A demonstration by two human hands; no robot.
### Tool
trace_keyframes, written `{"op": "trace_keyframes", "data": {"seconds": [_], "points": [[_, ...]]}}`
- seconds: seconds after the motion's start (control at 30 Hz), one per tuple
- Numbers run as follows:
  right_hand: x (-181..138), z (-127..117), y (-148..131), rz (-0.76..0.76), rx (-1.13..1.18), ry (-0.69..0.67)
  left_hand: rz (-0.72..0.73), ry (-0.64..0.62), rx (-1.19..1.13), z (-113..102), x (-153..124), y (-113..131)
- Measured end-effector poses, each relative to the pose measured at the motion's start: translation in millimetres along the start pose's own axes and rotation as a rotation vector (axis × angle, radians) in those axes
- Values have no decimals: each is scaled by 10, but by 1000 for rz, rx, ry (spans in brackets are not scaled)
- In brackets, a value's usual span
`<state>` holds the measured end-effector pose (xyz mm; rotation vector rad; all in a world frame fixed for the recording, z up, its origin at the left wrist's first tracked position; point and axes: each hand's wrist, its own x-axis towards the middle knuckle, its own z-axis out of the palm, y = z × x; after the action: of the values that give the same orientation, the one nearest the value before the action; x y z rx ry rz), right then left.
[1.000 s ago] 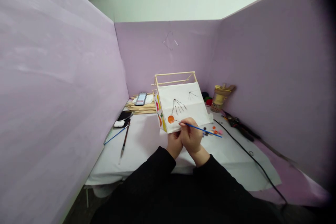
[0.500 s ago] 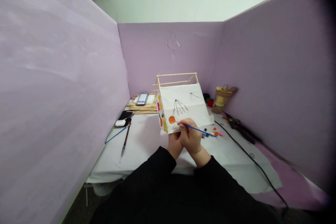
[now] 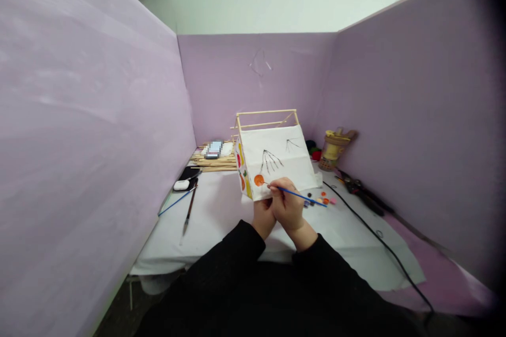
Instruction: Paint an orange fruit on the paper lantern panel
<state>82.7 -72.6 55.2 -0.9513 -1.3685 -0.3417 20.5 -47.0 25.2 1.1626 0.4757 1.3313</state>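
Observation:
A box-shaped frame of thin wooden sticks (image 3: pixel 266 112), its front covered in white paper (image 3: pixel 253 142), is tilted above the table. Dark branching strokes and an orange disc (image 3: pixel 259 180) are painted on the paper; colourful fruit shapes fill the left side. My right hand (image 3: pixel 288 206) pinches a thin blue paintbrush (image 3: pixel 302 196), its tip at the right edge of the orange disc. Under the lower edge of the frame, my left hand (image 3: pixel 264 216) is closed and supports it. Its fingers are mostly hidden behind the paper and my right hand.
Paint pots (image 3: pixel 324 201) sit right of my hands. Leftward lie a large brush (image 3: pixel 190 208), another blue brush (image 3: pixel 174 204) and a white case (image 3: pixel 181 185). Behind are bamboo sticks (image 3: pixel 213 163) with a phone (image 3: pixel 214 149). Pliers (image 3: pixel 359 189), a basket (image 3: pixel 334 150) and a black cable (image 3: pixel 379 237) lie right.

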Motion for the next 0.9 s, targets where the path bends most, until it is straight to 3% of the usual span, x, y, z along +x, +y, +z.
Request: {"op": "trace_keyframes", "data": {"seconds": [0.9], "points": [[0,-17,3,19,35,-14,-3,4,-6,-3,-11,-8]]}}
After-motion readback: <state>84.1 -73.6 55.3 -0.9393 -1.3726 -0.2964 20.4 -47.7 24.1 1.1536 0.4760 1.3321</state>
